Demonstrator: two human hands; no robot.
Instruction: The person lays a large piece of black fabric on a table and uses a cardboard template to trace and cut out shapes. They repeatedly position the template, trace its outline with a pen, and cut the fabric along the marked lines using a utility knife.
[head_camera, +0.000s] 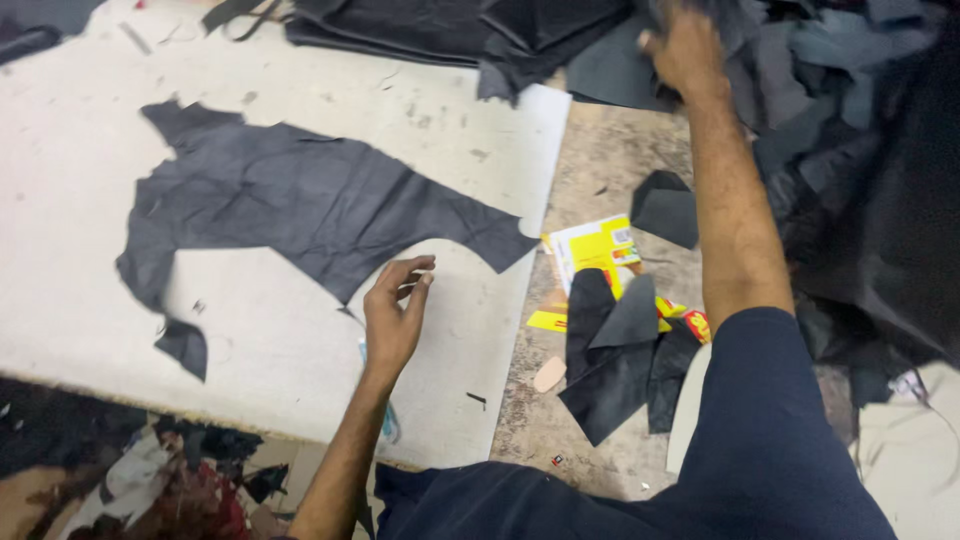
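Two hands at work: your right hand (685, 45) digs into heap of dark offcuts (800, 60), grip hidden; left hand (395, 315), fingers loosely curled, empty, beside cut leather sheet (300, 205) — limp, light; lift by edge.

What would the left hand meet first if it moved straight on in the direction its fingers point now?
Probably the large dark leather piece lying on the white board. The left hand points up and slightly right toward its lower edge; how high it hovers is unclear.
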